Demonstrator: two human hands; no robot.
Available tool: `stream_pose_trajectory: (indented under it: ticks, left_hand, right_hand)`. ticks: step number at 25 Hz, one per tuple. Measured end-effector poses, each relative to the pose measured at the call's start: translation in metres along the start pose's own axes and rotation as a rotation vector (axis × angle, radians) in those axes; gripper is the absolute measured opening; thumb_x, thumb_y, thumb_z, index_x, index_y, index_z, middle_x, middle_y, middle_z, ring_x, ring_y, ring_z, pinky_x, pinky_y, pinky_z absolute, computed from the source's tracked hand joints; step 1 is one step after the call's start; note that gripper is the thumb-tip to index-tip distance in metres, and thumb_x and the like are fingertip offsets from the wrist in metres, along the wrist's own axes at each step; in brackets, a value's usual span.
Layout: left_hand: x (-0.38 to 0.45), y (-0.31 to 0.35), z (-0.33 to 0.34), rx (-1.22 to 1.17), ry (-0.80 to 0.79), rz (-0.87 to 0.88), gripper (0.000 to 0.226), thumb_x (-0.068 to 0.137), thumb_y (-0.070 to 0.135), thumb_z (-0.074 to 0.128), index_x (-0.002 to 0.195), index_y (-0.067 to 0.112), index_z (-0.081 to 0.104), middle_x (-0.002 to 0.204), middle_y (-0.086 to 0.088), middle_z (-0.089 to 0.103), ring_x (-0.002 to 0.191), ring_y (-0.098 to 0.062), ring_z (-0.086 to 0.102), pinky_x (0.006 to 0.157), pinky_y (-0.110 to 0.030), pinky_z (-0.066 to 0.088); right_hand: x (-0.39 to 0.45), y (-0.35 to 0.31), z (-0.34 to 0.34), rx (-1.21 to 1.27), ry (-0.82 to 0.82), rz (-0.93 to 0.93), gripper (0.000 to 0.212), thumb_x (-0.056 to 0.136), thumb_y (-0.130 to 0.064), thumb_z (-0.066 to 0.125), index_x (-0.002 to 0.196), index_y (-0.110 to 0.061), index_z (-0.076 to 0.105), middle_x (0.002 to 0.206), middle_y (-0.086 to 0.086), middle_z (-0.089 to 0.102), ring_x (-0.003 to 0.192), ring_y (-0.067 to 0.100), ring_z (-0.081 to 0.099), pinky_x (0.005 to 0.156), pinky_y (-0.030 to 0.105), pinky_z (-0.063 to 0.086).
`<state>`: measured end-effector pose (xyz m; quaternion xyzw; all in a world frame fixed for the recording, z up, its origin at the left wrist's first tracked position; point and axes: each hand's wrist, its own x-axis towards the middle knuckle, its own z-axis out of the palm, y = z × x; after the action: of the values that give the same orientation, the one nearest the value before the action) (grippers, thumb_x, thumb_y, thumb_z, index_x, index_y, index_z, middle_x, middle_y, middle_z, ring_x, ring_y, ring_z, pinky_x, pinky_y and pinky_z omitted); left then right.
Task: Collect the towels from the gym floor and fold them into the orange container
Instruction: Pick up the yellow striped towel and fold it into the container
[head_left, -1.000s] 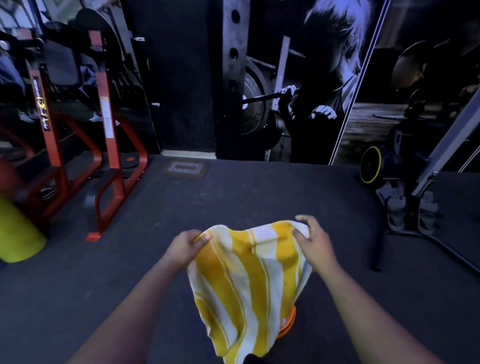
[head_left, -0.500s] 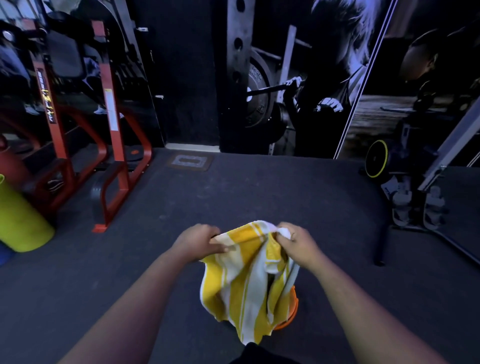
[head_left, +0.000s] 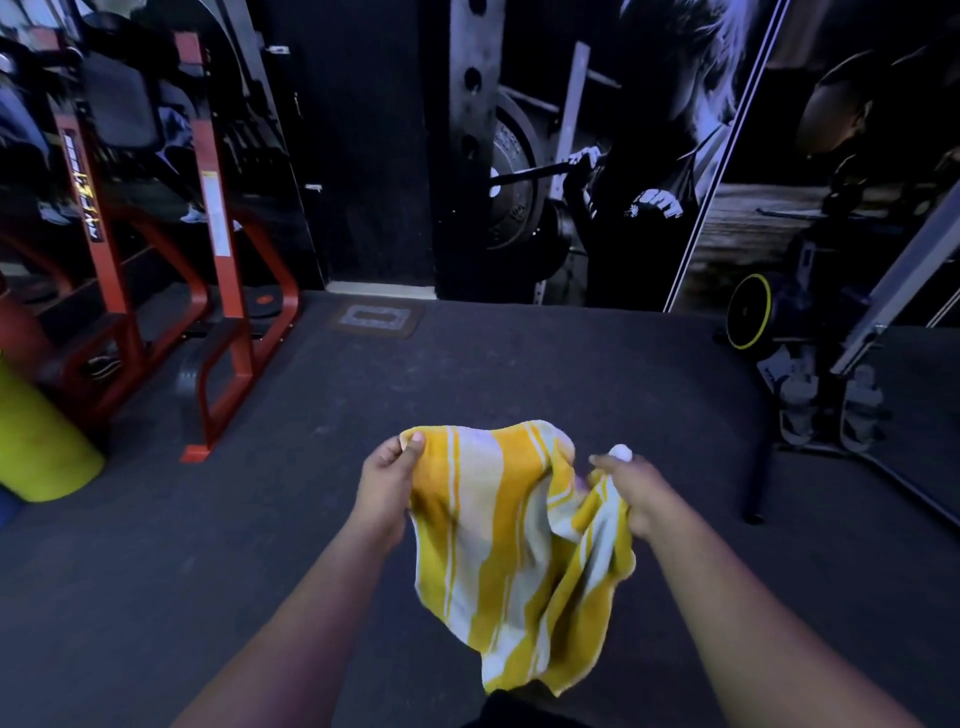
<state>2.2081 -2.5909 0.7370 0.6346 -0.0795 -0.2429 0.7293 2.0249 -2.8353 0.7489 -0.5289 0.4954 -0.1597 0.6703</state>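
One towel (head_left: 498, 545), two hands. Towel yellow-and-white striped, terry, rumpled, hanging in air between hands above dark gym floor (head_left: 208, 545). Left hand (head_left: 387, 480) pinches upper left corner, thumb over edge. Right hand (head_left: 631, 491) clutches bunched right edge, white tip poking above fist. One red rack (head_left: 218, 291) at left, one yellow-green cylinder (head_left: 41, 447) beside it.

Dark grey rubber gym floor (head_left: 519, 374). Far left: red steel equipment frame (head_left: 218, 291) standing on it; yellow-green cylindrical pad (head_left: 36, 441) near left edge, beside the frame. Small grey rectangular floor plate (head_left: 378, 318) at far wall base. Black-and-white lifter wall mural (head_left: 597, 156) behind. Far right: black wheel with yellow rim (head_left: 748, 318), grey slanted metal bar (head_left: 904, 280).
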Motion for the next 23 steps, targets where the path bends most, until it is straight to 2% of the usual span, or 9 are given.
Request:
stream_pose_trajectory:
  ticks: [2,4,8,10,14,17,19,21,23]
  left_hand:
    - [0.011,0.000,0.004,-0.159,0.180,-0.090,0.016,0.100,0.025,0.065,0.096,0.010,0.070,0.090,-0.011,0.071,0.078,-0.023,0.066,0.077,-0.040,0.056]
    - [0.022,-0.004,0.001,-0.201,0.380,-0.165,0.016,0.100,0.026,0.064,0.092,0.013,0.069,0.087,-0.009,0.066,0.078,-0.024,0.061,0.077,-0.042,0.055]
    - [0.014,-0.014,0.009,0.019,0.478,-0.062,0.031,0.101,0.029,0.060,0.073,0.018,0.053,0.069,0.001,0.044,0.066,-0.016,0.040,0.066,-0.034,0.039]
    - [0.003,-0.020,0.018,0.135,0.323,0.031,0.030,0.101,0.029,0.061,0.075,0.013,0.057,0.070,0.001,0.050,0.067,-0.015,0.046,0.065,-0.033,0.042]
    - [-0.013,-0.028,0.034,0.205,0.092,0.091,0.028,0.100,0.025,0.064,0.076,0.012,0.062,0.068,0.001,0.055,0.065,-0.012,0.049,0.061,-0.033,0.043]
    - [-0.022,-0.028,0.045,0.167,-0.030,0.096,0.013,0.101,0.017,0.063,0.096,0.009,0.071,0.084,-0.009,0.074,0.076,-0.017,0.065,0.070,-0.035,0.053]
    - [-0.027,-0.026,0.048,0.148,-0.098,0.094,0.013,0.102,0.015,0.061,0.101,0.008,0.072,0.093,-0.014,0.077,0.080,-0.020,0.069,0.072,-0.036,0.056]
    - [-0.034,-0.019,0.049,0.122,-0.155,0.079,0.015,0.104,0.015,0.058,0.101,0.007,0.070,0.089,-0.013,0.076,0.078,-0.020,0.069,0.068,-0.034,0.057]
    - [-0.038,-0.014,0.049,0.124,-0.187,0.066,0.016,0.105,0.014,0.056,0.103,0.006,0.070,0.086,-0.009,0.076,0.076,-0.020,0.070,0.066,-0.033,0.058]
  right_hand:
    - [0.006,-0.009,-0.012,0.297,0.004,0.098,0.018,0.095,-0.017,0.055,0.080,-0.006,0.057,0.068,0.016,0.060,0.061,0.029,0.059,0.066,0.039,0.053]
    - [0.015,-0.007,-0.023,0.236,0.156,-0.017,0.014,0.095,-0.016,0.050,0.090,-0.006,0.058,0.084,0.022,0.064,0.071,0.031,0.061,0.071,0.043,0.053]
    - [-0.001,0.025,-0.033,-0.861,0.295,-0.380,0.028,0.094,-0.025,0.063,0.121,-0.017,0.069,0.116,0.013,0.072,0.107,0.038,0.066,0.086,0.040,0.052]
    - [-0.013,0.027,-0.024,-1.016,0.257,-0.454,0.037,0.094,-0.031,0.065,0.131,-0.026,0.064,0.120,0.005,0.072,0.111,0.033,0.066,0.087,0.037,0.051]
    - [-0.020,0.026,-0.005,-0.680,0.043,-0.540,0.016,0.096,-0.024,0.064,0.110,-0.028,0.070,0.098,0.001,0.074,0.092,0.023,0.067,0.078,0.034,0.051]
    - [-0.038,0.017,0.011,-0.071,-0.274,-0.278,0.013,0.101,-0.015,0.058,0.097,-0.011,0.070,0.087,0.006,0.071,0.080,0.022,0.062,0.065,0.027,0.053]
    - [-0.053,0.012,0.016,0.117,-0.510,-0.084,0.026,0.105,-0.013,0.045,0.113,-0.005,0.069,0.097,0.015,0.071,0.087,0.027,0.065,0.077,0.037,0.057]
    - [-0.059,0.011,0.017,0.059,-0.645,-0.110,0.036,0.100,-0.002,0.042,0.127,-0.007,0.065,0.108,0.017,0.071,0.099,0.029,0.067,0.090,0.048,0.056]
    - [-0.058,0.012,0.021,-0.213,-0.555,-0.361,0.039,0.092,0.008,0.053,0.120,-0.015,0.069,0.102,0.008,0.076,0.093,0.021,0.071,0.086,0.043,0.057]
